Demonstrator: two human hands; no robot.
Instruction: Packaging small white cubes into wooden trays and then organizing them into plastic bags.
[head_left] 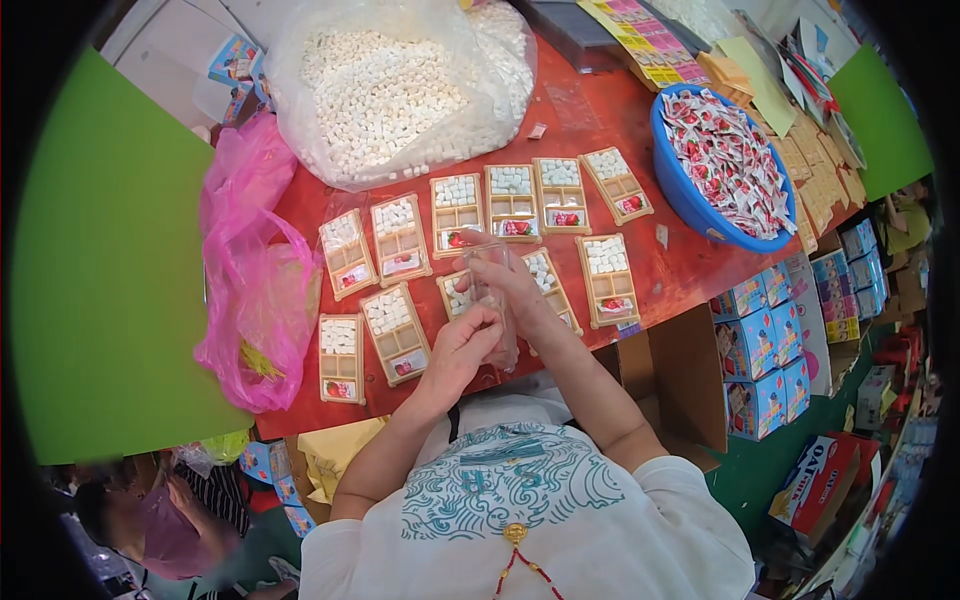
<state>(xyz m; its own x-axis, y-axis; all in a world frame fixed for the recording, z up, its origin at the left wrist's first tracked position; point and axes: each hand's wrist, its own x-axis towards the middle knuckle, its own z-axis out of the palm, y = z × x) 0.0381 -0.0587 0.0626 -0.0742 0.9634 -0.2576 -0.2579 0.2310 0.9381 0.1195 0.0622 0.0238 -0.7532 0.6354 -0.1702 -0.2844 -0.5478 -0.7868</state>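
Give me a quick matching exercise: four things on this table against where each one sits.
Things:
1. blue basin
2. pink bag
3. clear sack of white cubes
4. clear sleeve

Places:
A. far side of the table, left of middle
B. in both hands, over the near trays
C. right end of the table
D. left edge of the table

Pairs: 1-C, 2-D, 3-A, 4-B. The left hand and right hand both grip the sleeve above the trays.
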